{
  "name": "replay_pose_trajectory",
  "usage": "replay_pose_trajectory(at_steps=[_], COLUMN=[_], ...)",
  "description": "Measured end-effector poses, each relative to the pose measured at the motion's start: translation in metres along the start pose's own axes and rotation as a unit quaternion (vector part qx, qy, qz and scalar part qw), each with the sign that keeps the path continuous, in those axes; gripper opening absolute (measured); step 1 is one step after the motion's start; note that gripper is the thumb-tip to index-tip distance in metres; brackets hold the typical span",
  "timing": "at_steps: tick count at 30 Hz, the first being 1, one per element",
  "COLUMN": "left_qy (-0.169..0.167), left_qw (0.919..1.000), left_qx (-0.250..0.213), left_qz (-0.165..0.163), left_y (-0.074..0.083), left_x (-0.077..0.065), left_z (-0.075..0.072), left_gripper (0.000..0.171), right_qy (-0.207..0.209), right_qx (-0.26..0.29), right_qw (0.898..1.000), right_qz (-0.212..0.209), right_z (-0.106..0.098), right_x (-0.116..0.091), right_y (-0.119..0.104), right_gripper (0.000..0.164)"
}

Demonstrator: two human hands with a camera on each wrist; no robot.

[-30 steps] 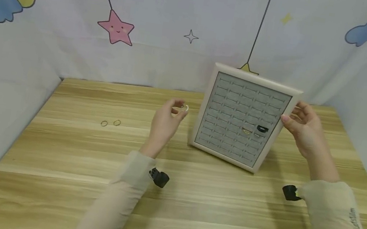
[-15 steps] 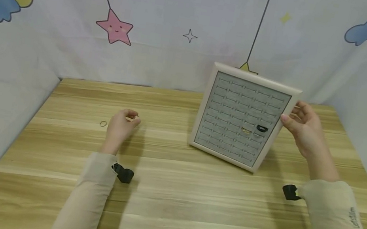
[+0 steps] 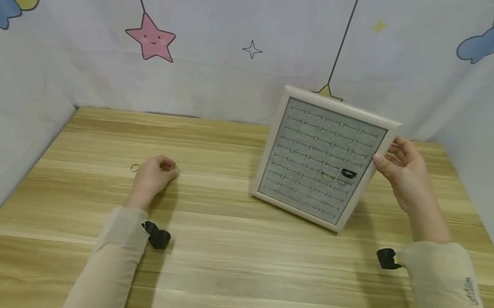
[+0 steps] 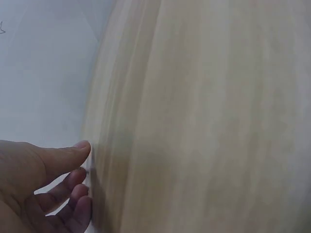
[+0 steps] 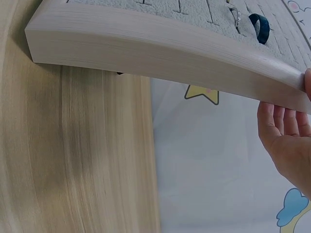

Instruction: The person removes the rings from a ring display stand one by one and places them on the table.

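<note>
My left hand (image 3: pixel 153 177) is low over the left part of the table, thumb and fingers pinching a small ring that is mostly hidden at the fingertips. Just left of that hand, another thin ring (image 3: pixel 135 168) lies flat on the wood. The right hand (image 3: pixel 406 171) grips the right edge of a pale-framed ring display board (image 3: pixel 310 153), thumb in front and fingers behind, keeping it tilted upright on the table. Rows of slots cross its grey felt. A black ring (image 3: pixel 348 174) sits in it, with a gold ring (image 3: pixel 327 176) and a silver ring (image 5: pixel 236 20) close by.
The wooden table (image 3: pixel 219 268) meets a white cloth backdrop (image 3: pixel 200 82) printed with stars, moons and clouds at the back and sides. A small black camera is strapped at each wrist.
My left hand has moved left and down from beside the board with a ring at its fingertips, and now covers the second table ring's spot. The right hand and board stay put.
</note>
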State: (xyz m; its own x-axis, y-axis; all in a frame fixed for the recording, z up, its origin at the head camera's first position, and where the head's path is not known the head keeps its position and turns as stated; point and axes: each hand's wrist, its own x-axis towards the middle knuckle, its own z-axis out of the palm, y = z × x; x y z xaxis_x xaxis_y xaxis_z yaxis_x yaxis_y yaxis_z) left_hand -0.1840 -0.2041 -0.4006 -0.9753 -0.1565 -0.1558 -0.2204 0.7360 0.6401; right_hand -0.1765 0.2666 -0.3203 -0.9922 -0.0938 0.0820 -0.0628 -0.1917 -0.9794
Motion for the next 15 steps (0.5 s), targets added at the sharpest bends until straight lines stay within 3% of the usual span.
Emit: replay_pose_trajectory(at_steps=[15], left_qy=[0.007], left_qw=[0.9999], left_qx=[0.009], left_qz=[-0.003], left_y=[-0.0009], left_x=[-0.0007], left_z=[0.0023], left_gripper=[0.034], right_qy=[0.006], right_qx=[-0.004], right_qw=[1.0], right_qz=[0.005], right_z=[0.0003], right_x=[0.0007], right_y=[0.0001], right_gripper=[0.041])
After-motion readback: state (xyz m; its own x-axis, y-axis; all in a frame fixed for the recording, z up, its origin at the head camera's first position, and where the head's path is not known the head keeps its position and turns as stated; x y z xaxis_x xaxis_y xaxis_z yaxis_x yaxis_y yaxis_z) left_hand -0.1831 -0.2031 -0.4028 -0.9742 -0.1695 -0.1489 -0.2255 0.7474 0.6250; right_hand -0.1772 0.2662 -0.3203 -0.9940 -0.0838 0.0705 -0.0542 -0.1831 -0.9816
